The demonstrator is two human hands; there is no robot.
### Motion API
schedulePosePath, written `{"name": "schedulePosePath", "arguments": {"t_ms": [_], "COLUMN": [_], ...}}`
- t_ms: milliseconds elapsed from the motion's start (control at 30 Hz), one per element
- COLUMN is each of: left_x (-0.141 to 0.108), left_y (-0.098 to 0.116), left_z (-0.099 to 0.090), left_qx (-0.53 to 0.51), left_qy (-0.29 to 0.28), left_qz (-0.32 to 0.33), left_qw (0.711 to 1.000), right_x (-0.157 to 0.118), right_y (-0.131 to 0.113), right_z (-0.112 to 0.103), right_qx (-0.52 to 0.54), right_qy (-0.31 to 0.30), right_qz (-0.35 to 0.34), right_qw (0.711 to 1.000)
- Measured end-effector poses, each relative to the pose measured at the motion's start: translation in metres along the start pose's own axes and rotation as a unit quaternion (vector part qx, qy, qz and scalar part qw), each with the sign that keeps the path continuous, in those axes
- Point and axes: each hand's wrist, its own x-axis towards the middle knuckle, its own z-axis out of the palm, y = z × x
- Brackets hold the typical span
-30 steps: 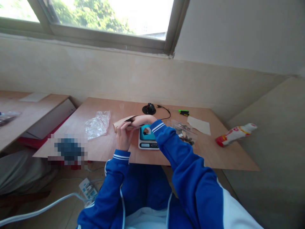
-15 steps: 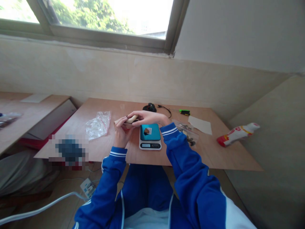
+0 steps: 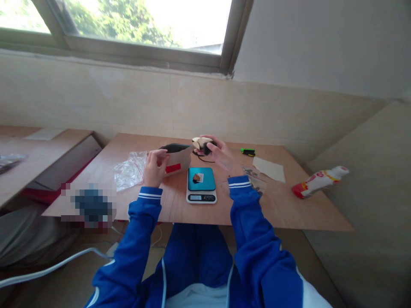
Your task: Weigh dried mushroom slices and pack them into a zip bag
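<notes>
Right hand had its fingers curled round a small cream-and-black lump, long axis roughly sideways, above the far side of the digital scale | left hand sat half-curled at the edge of a tan pouch, couldn't tell if gripping | pouch lay just left of the lump, right hand nearer the lump

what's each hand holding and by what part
The left hand holds a red-labelled tan pouch by its left edge. The fingers of the right hand hold a small cream-and-black object; which part is too small to tell.

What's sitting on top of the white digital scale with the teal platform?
A small brown chunk rests on the teal platform; the surface beneath it is hidden.
</notes>
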Motion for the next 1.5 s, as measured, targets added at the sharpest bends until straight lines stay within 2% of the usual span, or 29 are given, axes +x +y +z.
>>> {"name": "schedulePosePath", "arguments": {"t_ms": [67,133,233,333,433,567,700,900,1100,1200,1367,1500], "left_x": [0.009,0.015,0.015,0.012,0.011,0.013,0.012,0.010,0.011,0.011,0.011,0.011], "left_y": [-0.001,-0.001,-0.003,-0.002,-0.001,-0.001,-0.001,-0.001,0.001,0.001,0.001,0.001], "left_z": [-0.003,-0.004,-0.002,0.000,-0.001,-0.005,-0.005,-0.006,-0.007,-0.007,-0.007,-0.008], "left_qx": [0.004,0.006,0.001,-0.003,-0.002,-0.008,-0.013,-0.017,-0.012,-0.011,-0.007,-0.010], "left_qy": [-0.023,-0.037,-0.031,-0.024,-0.029,-0.039,-0.042,-0.042,-0.044,-0.047,-0.046,-0.045], "left_qz": [-0.002,-0.008,-0.011,-0.013,-0.014,-0.014,-0.015,-0.009,-0.009,-0.011,-0.002,0.001], "left_qw": [1.000,0.999,0.999,1.000,0.999,0.999,0.999,0.999,0.999,0.999,0.999,0.999], "right_x": [-0.021,-0.041,-0.061,-0.065,-0.061,-0.065,-0.073,-0.071,-0.057,-0.048,-0.038,-0.034], "right_y": [0.017,0.042,0.085,0.117,0.132,0.134,0.132,0.126,0.117,0.117,0.117,0.103], "right_z": [-0.022,-0.038,-0.049,-0.049,-0.046,-0.041,-0.036,-0.037,-0.045,-0.054,-0.066,-0.064], "right_qx": [-0.011,-0.065,-0.161,-0.246,-0.333,-0.420,-0.455,-0.427,-0.330,-0.324,-0.392,-0.403], "right_qy": [0.044,0.105,0.177,0.172,0.131,0.048,0.022,0.043,0.121,0.095,0.013,0.015], "right_qz": [0.017,0.039,0.050,0.033,0.015,0.012,0.031,0.013,0.027,0.052,0.063,0.032], "right_qw": [0.999,0.992,0.970,0.953,0.934,0.906,0.890,0.903,0.936,0.940,0.918,0.915]}}
